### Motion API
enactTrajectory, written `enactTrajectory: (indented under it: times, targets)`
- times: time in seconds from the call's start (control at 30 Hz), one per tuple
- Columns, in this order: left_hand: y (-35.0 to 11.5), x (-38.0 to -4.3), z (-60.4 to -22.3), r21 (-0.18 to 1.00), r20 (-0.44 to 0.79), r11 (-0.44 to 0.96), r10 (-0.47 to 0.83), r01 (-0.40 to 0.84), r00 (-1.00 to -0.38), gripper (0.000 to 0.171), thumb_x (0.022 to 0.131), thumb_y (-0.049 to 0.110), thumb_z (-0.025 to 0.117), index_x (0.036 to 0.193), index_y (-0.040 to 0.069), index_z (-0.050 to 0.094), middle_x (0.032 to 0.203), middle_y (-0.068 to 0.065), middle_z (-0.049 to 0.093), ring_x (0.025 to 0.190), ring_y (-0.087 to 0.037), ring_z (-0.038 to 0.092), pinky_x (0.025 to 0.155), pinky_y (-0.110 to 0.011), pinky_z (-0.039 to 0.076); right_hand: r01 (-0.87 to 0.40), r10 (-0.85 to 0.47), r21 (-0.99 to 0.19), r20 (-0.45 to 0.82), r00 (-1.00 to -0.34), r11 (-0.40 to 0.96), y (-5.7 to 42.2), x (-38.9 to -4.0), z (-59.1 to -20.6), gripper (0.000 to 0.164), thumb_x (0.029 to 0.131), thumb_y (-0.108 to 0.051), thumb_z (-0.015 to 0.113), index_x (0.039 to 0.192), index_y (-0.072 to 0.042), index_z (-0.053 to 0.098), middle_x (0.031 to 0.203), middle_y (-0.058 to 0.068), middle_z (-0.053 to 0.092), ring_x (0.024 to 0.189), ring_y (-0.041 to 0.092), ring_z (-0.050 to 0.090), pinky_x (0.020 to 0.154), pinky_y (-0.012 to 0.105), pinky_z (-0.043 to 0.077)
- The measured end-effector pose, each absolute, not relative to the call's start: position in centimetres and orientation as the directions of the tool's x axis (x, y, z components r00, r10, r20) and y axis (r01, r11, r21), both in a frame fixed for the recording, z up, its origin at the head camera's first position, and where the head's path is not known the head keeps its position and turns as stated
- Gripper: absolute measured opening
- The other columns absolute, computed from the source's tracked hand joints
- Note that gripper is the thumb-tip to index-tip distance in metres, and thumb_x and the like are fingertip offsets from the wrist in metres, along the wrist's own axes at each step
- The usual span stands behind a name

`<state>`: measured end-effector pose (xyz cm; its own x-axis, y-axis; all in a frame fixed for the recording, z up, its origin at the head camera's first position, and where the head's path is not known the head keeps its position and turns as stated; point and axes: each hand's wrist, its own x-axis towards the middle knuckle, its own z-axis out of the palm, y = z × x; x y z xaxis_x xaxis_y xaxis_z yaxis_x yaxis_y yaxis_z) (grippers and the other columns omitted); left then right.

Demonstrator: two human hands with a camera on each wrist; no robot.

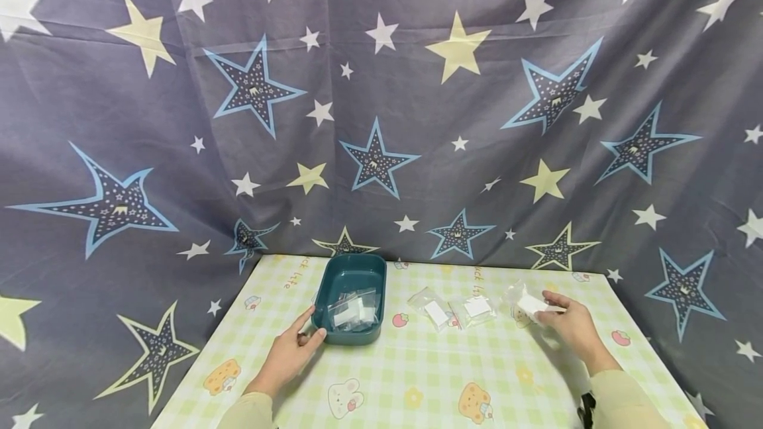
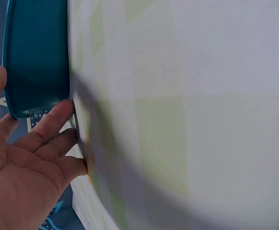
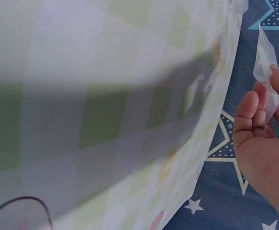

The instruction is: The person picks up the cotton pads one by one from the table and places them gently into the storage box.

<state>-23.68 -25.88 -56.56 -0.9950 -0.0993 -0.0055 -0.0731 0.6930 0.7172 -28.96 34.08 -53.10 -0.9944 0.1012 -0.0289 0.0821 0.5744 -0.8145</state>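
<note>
From where I stand, the clear bag (image 1: 524,304) is at the right end of the table, pinched between the thumb and fingers of the right hand (image 1: 572,328). It carries a white, flat-looking piece, and I'd judge the whole packet very light. The plastic looks thin, limp and probably slick, so it would fold or slide if caught only by its loose edge; the white part looks stiffer and gives the better hold. It doesn't strike me as fragile, though a hard squeeze might crease it. The pinch is narrow, with the thumb on one side and fingers on the other; the right wrist's view shows the bag nearly edge-on, so I can't tell how much of the white piece sits under the fingertips.

The left hand (image 1: 290,355) is at the near left corner of the teal box (image 1: 356,339), its thumb and fingers spread moderately around that corner, holding it from the outside. The box looks like smooth, rigid plastic, and its wall and rim should make a firm place to grip. Similar bags (image 1: 362,306) lie inside it. Between the hands, a left-hand bag (image 1: 437,313) and a right-hand bag (image 1: 477,307) lie side by side on the checked tablecloth (image 1: 387,371).
</note>
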Motion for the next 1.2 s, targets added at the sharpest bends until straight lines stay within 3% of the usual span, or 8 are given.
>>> enactTrajectory:
  times: [0.33, 0.6, 0.9, 1.2]
  targets:
    - [-26.0, -23.5, -56.5, 0.728, -0.014, 0.681, -0.102, -0.080, -0.995, 0.073, 0.105, 0.050, 0.067, 0.168, 0.024, 0.039, 0.067, 0.004, 0.044, 0.061, -0.013, 0.036, 0.076, -0.034, 0.040, 0.031, 0.064, -0.824, 0.006, -0.998, 0.565, 32.8, -29.4, -52.3, 0.074, 0.097, -0.026, 0.080, 0.159, 0.000, 0.048, 0.156, 0.030, 0.053, 0.103, -0.002, 0.063, 0.082, 0.016, 0.055]
    - [-26.1, -23.8, -56.9, 0.724, -0.013, 0.685, -0.102, -0.079, -0.995, 0.072, 0.105, 0.049, 0.067, 0.167, 0.026, 0.040, 0.066, 0.005, 0.042, 0.060, -0.013, 0.033, 0.078, -0.035, 0.040, 0.017, 0.033, -0.855, 0.000, -0.999, 0.519, 30.6, -29.8, -51.2, 0.072, 0.098, -0.025, 0.080, 0.159, -0.002, 0.049, 0.157, 0.029, 0.052, 0.111, 0.008, 0.066, 0.083, 0.018, 0.056]
    - [-26.2, -24.0, -57.1, 0.723, -0.009, 0.687, -0.100, -0.076, -0.995, 0.073, 0.105, 0.049, 0.067, 0.168, 0.026, 0.039, 0.068, 0.004, 0.044, 0.062, -0.014, 0.035, 0.077, -0.035, 0.040, -0.031, 0.000, -0.876, 0.035, -0.999, 0.481, 28.1, -30.5, -50.3, 0.068, 0.097, -0.019, 0.081, 0.156, -0.001, 0.053, 0.153, 0.031, 0.055, 0.100, 0.001, 0.066, 0.080, 0.021, 0.058]
    - [-26.1, -23.9, -57.0, 0.727, -0.007, 0.682, -0.102, -0.075, -0.995, 0.072, 0.105, 0.047, 0.067, 0.168, 0.025, 0.039, 0.068, 0.004, 0.045, 0.062, -0.014, 0.036, 0.075, -0.034, 0.040, -0.089, -0.039, -0.877, 0.080, -0.996, 0.472, 25.2, -31.1, -49.5, 0.063, 0.095, -0.013, 0.082, 0.151, 0.001, 0.058, 0.148, 0.029, 0.061, 0.108, 0.017, 0.072, 0.081, 0.018, 0.056]
